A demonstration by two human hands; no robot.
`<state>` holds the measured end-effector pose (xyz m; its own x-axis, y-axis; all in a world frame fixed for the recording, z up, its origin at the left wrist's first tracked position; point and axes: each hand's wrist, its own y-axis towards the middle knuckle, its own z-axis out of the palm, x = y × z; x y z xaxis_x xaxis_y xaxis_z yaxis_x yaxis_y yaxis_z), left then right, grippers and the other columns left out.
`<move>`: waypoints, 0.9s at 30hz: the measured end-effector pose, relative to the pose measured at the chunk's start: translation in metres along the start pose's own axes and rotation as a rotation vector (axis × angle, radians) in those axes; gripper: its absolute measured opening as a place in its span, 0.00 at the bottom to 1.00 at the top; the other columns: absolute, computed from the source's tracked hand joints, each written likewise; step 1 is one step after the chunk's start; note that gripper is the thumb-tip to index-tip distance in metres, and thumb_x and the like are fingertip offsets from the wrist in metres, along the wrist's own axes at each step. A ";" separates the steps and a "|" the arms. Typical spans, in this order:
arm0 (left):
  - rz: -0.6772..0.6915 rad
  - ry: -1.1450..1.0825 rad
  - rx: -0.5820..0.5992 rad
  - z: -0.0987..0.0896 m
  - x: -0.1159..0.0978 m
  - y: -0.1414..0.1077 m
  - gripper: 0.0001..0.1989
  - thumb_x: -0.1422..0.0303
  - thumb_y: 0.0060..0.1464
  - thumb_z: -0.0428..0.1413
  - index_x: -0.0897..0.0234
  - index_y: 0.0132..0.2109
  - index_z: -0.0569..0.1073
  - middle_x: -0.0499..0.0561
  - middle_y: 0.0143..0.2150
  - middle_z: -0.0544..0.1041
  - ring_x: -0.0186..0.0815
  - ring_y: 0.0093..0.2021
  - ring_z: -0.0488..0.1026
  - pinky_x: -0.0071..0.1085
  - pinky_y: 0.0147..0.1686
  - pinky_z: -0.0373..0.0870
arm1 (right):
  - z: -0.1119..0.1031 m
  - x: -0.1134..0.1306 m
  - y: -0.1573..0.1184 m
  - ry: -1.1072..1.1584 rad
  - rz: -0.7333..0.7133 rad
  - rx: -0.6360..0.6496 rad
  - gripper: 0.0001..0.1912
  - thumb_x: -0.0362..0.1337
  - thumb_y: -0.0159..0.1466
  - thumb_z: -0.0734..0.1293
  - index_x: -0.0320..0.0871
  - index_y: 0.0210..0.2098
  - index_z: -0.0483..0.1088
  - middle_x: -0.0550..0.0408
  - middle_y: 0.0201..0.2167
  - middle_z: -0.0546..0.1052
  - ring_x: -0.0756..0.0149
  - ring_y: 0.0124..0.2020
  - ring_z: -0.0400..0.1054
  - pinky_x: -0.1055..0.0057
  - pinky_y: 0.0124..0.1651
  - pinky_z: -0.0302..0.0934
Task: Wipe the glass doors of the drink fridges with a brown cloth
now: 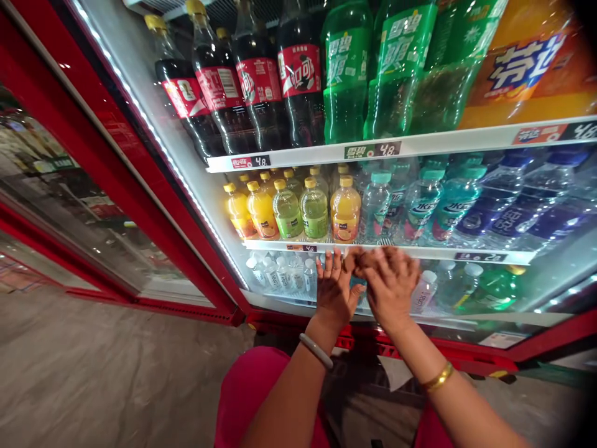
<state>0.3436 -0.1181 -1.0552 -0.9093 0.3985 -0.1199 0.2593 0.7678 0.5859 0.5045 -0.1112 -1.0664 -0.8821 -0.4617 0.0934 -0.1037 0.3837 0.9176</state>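
My left hand (pixel 334 286) is raised in front of the cooler's lower part, its fingers spread and nothing in it. Beside it, my right hand (pixel 392 283) has its fingers stretched and slightly apart, a little blurred, and also holds nothing that I can see. A brownish shape between the fingertips looks like their reflection in glass; whether they touch it I cannot tell. Just above is the middle shelf edge (pixel 420 250), carrying a green juice bottle (pixel 314 210) and an orange juice bottle (pixel 346 210). Small water bottles (pixel 282 274) stand lower down, partly hidden behind my hands.
Large cola bottles (pixel 298 68), green soda bottles (pixel 347 74) and orange soda (pixel 517 68) fill the upper shelf. Blue-labelled bottles (pixel 508 202) stand at right. A red-framed door (pixel 186 236) is to the left, above the grey floor (pixel 116 367). My knee (pixel 252 386) is below.
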 end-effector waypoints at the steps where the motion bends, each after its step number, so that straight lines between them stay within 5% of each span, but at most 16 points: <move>1: -0.001 -0.009 -0.003 0.001 0.003 0.000 0.41 0.56 0.68 0.53 0.69 0.78 0.47 0.68 0.80 0.45 0.59 0.80 0.41 0.67 0.73 0.46 | 0.004 0.003 -0.014 0.014 -0.061 0.060 0.24 0.30 0.66 0.66 0.58 0.58 0.74 0.58 0.72 0.66 0.47 0.79 0.42 0.31 0.76 0.36; 5: 0.036 -0.035 -0.024 0.007 0.010 -0.007 0.42 0.56 0.68 0.52 0.65 0.79 0.44 0.66 0.80 0.46 0.57 0.80 0.40 0.67 0.74 0.47 | 0.003 -0.014 -0.055 0.085 -0.001 0.095 0.23 0.30 0.66 0.66 0.58 0.57 0.75 0.59 0.74 0.62 0.47 0.79 0.42 0.33 0.77 0.32; 10: 0.003 -0.062 -0.053 0.005 0.008 -0.009 0.42 0.56 0.68 0.53 0.62 0.79 0.45 0.66 0.81 0.39 0.59 0.80 0.37 0.67 0.73 0.47 | 0.004 -0.015 -0.006 0.030 0.206 -0.092 0.31 0.36 0.66 0.67 0.54 0.68 0.66 0.50 0.79 0.48 0.35 0.79 0.34 0.21 0.71 0.29; 13: -0.136 -0.065 -0.100 -0.001 0.013 -0.003 0.42 0.56 0.68 0.53 0.63 0.79 0.44 0.65 0.81 0.35 0.60 0.80 0.33 0.68 0.74 0.43 | 0.025 0.018 0.010 0.006 0.098 -0.094 0.28 0.35 0.66 0.67 0.55 0.66 0.69 0.52 0.78 0.53 0.40 0.80 0.35 0.25 0.74 0.32; 16: -0.199 -0.057 -0.108 -0.002 0.021 -0.002 0.42 0.58 0.68 0.53 0.64 0.79 0.43 0.64 0.81 0.40 0.58 0.80 0.33 0.67 0.75 0.40 | 0.041 0.039 -0.014 0.061 -0.095 0.000 0.23 0.32 0.67 0.65 0.54 0.61 0.72 0.55 0.73 0.64 0.52 0.80 0.38 0.34 0.77 0.32; 20: -0.168 -0.064 -0.162 0.001 0.028 -0.010 0.43 0.59 0.68 0.54 0.64 0.79 0.40 0.65 0.80 0.36 0.57 0.80 0.33 0.66 0.74 0.43 | 0.033 0.021 -0.049 0.139 -0.107 0.091 0.15 0.33 0.68 0.66 0.51 0.53 0.75 0.53 0.69 0.70 0.51 0.79 0.43 0.34 0.77 0.34; 23: -0.249 -0.076 -0.223 0.000 0.027 -0.013 0.44 0.58 0.68 0.55 0.63 0.79 0.39 0.65 0.80 0.30 0.60 0.79 0.31 0.67 0.74 0.44 | 0.021 0.009 -0.030 0.130 0.043 -0.006 0.17 0.37 0.67 0.69 0.51 0.55 0.75 0.50 0.74 0.61 0.40 0.78 0.42 0.25 0.74 0.33; 27: -0.290 -0.167 -0.265 -0.013 0.027 -0.012 0.45 0.57 0.68 0.53 0.64 0.79 0.36 0.64 0.79 0.24 0.60 0.78 0.27 0.67 0.74 0.42 | 0.035 0.036 0.017 0.055 0.138 -0.109 0.24 0.38 0.68 0.67 0.51 0.64 0.71 0.47 0.76 0.57 0.35 0.79 0.36 0.21 0.72 0.31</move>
<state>0.3120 -0.1235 -1.0548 -0.8614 0.2776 -0.4255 -0.1121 0.7131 0.6921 0.4550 -0.0934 -1.0607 -0.8576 -0.4549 0.2399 0.0701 0.3589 0.9308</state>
